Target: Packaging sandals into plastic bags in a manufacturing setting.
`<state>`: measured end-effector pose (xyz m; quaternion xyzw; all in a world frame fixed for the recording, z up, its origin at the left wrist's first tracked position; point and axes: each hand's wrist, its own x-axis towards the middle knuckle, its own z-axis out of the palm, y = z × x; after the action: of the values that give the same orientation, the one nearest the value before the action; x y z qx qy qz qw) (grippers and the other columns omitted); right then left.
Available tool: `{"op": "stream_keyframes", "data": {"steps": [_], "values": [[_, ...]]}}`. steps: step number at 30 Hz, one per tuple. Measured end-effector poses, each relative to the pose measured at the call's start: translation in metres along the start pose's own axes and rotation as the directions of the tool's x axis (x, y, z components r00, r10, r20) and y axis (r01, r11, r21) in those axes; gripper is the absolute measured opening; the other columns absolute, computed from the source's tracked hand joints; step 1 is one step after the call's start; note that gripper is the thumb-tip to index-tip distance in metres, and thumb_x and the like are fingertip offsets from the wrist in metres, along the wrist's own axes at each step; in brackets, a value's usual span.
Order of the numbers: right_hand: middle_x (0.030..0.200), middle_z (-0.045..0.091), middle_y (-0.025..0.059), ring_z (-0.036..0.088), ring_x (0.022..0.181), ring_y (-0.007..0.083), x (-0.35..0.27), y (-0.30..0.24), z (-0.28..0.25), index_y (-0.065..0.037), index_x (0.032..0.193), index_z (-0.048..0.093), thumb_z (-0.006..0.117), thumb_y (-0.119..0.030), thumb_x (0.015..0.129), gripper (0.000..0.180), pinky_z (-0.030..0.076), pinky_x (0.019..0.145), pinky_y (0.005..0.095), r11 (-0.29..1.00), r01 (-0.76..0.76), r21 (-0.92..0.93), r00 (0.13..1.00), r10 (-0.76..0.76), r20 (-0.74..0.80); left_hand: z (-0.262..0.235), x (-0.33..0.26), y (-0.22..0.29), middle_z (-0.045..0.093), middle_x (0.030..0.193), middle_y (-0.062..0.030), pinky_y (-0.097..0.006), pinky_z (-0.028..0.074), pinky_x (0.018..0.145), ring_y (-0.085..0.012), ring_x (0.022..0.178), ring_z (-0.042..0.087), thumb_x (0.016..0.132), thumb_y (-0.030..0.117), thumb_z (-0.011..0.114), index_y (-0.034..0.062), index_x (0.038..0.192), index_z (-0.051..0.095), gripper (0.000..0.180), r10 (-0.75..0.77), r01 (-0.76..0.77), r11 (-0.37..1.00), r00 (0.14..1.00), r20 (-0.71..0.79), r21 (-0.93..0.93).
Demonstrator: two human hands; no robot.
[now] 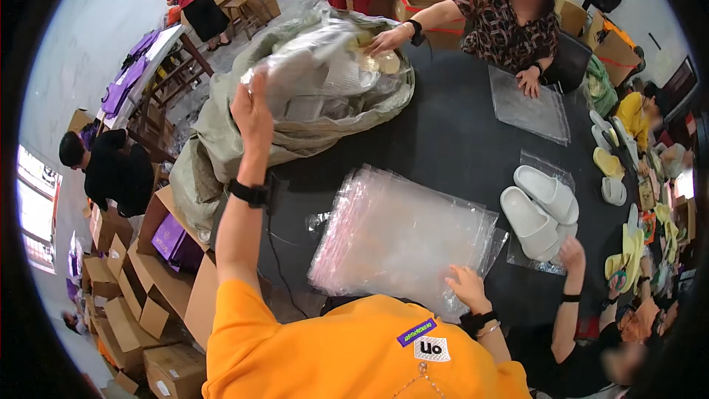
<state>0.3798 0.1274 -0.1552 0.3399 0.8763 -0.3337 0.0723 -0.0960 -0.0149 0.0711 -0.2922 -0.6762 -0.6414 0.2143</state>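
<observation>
While the left hand (252, 114) reaches far across the dark table (450, 140), its fingers lie flat and together against the near edge of a large grey-green sack (221, 133); whether they pinch the clear plastic at the sack's mouth cannot be told. A black wristband (249, 193) circles that forearm. The sack sits at the far left of the table, its open top lined with crumpled clear film and holding pale round items (380, 59) that are too small to identify.

The right hand (465, 284) rests near the person's body with fingers spread, pressed on the near edge of a stack of clear plastic bags (402, 233), which lies at the table's near centre. Just right of the stack, a pair of white slippers (539, 210) rests on another clear bag, touching each other.

A second person's hand (572, 255) at the near right lies just beside the slippers. A third person in a patterned top, seated at the far side, has one hand (384, 41) inside the sack's mouth and the other (528, 81) on a flat clear bag (532, 107). Yellow and white slippers (617, 170) lie along the right edge. Cardboard boxes (140, 288) stand on the floor at the near left.
</observation>
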Motion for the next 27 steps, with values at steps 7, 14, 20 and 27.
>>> {"op": "stream_keyframes", "data": {"steps": [7, 14, 20, 27], "values": [[0.12, 0.052, 0.0091, 0.05, 0.109, 0.022, 0.016, -0.053, -0.022, -0.009, 0.128, 0.043, 0.036, -0.043, 0.094, 0.049, 0.039, 0.09, 0.0344, 0.477, -0.077, 0.876, 0.958, -0.207, 0.197, 0.042, -0.166, 0.043, 0.062, 0.091, -0.0067, -0.036, 0.038, 0.082, -0.0246, 0.093, 0.058, 0.073, 0.003, 0.06, 0.0072, 0.091, 0.063, 0.019, 0.417, -0.451, 0.892, 0.84, 0.347, 0.021], [0.117, 0.048, 0.0058, 0.05, 0.107, 0.0225, 0.036, -0.039, 0.008, -0.008, 0.127, 0.035, 0.047, -0.036, 0.09, 0.047, 0.04, 0.089, 0.0402, -0.061, -0.326, 0.944, 0.944, -0.085, 0.32, 0.031, -0.34, 0.057, 0.056, 0.112, -0.0086, -0.039, 0.036, 0.085, -0.0266, 0.105, 0.051, 0.073, 0.006, 0.058, 0.0161, 0.106, 0.059, 0.035, 0.283, -0.291, 0.933, 0.221, 0.933, -0.214], [0.109, 0.053, 0.0095, 0.057, 0.087, 0.0186, 0.027, 0.023, 0.032, -0.007, 0.132, 0.028, 0.053, -0.01, 0.085, 0.053, 0.051, 0.067, 0.0325, 0.195, -0.182, 0.964, 0.963, 0.234, 0.134, 0.024, -0.322, 0.035, 0.054, 0.115, -0.0144, -0.042, 0.037, 0.088, -0.0348, 0.108, 0.046, 0.075, 0.0, 0.055, 0.0125, 0.11, 0.058, 0.038, 0.138, 0.061, 0.986, 0.248, 0.959, -0.158], [0.105, 0.053, 0.0118, 0.059, 0.08, 0.0198, 0.029, 0.042, 0.039, -0.012, 0.137, 0.021, 0.049, -0.006, 0.086, 0.059, 0.052, 0.063, 0.0341, 0.221, -0.171, 0.96, 0.962, 0.248, 0.114, 0.021, -0.29, -0.078, 0.053, 0.11, -0.021, -0.041, 0.04, 0.085, -0.0318, 0.1, 0.052, 0.085, 0.02, 0.052, 0.0011, 0.115, 0.052, 0.036, -0.471, 0.342, 0.882, 0.67, 0.573, 0.325]]}}
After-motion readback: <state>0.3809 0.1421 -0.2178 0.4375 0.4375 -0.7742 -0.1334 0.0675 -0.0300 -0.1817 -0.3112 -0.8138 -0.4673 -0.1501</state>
